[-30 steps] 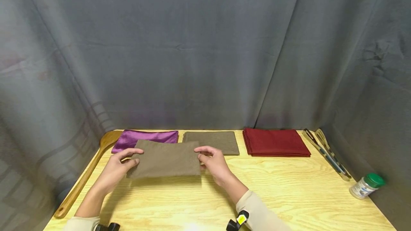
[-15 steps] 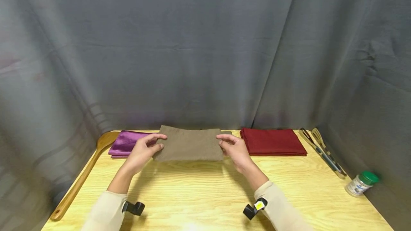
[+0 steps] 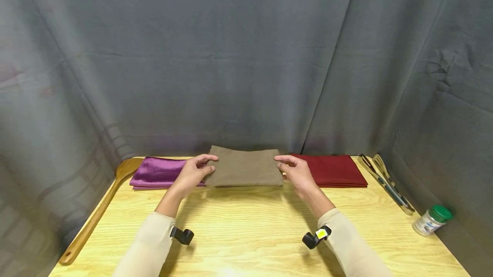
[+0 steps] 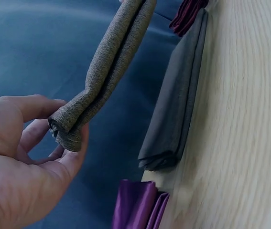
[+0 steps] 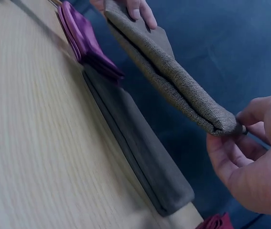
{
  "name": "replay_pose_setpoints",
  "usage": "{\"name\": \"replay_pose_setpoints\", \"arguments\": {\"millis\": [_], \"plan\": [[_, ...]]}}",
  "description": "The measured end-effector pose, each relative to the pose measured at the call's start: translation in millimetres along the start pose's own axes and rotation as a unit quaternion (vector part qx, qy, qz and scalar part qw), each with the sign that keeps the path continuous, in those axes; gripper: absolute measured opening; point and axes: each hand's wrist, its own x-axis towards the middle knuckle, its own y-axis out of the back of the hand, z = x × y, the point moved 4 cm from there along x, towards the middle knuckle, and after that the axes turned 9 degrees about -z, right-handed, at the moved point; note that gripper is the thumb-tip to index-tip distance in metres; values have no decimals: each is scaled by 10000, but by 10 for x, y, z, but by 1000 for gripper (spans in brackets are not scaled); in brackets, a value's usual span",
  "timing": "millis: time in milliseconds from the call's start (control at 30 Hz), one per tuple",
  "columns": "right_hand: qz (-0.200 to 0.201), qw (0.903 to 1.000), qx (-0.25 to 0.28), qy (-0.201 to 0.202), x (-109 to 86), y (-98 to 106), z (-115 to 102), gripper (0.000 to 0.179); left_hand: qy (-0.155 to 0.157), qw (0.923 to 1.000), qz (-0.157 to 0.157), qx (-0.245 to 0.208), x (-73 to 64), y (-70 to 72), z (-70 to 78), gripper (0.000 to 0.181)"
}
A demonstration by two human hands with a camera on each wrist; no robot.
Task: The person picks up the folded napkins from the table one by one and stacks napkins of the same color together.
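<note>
A folded brown cloth [image 3: 244, 168] hangs above the table between both hands. My left hand [image 3: 194, 173] pinches its left end between thumb and fingers; my right hand [image 3: 298, 174] pinches the right end the same way. In the left wrist view, the held cloth [image 4: 109, 67] shows its doubled, rolled-looking edge. Below it a second folded cloth, grey-brown [image 5: 137, 143], lies on the table with a gap between the two. From the head view that lower cloth is hidden. A folded purple satin cloth [image 3: 159, 172] lies to the left, a folded dark red cloth [image 3: 337, 172] to the right.
A long wooden spoon [image 3: 98, 212] lies along the table's left edge. Tongs [image 3: 389, 185] lie near the right edge, and a green-lidded jar [image 3: 432, 220] stands in front of them. Grey curtains [image 3: 246, 63] enclose the wooden table [image 3: 246, 230] at the back and sides.
Both hands have carried the brown cloth rightward and farther back, from in front of the purple cloth to over the lower grey-brown one. The other things stay put.
</note>
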Motion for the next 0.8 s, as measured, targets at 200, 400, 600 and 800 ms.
{"name": "replay_pose_setpoints", "arguments": {"millis": [200, 400, 600, 800], "plan": [[104, 9998, -111, -134, 101, 116, 77, 32, 79, 9999, 13, 89, 189, -112, -58, 33], [146, 9996, -216, -98, 226, 158, 190, 32, 134, 9999, 62, 90, 315, -178, -145, 31], [176, 9997, -174, 2, 356, 141, 324, 32, 218, 9995, 221, 15, 399, -190, -262, 32], [280, 9995, -156, -70, 442, 109, 406, 33, 224, 9994, 272, -43, 426, -237, -334, 33]]}}
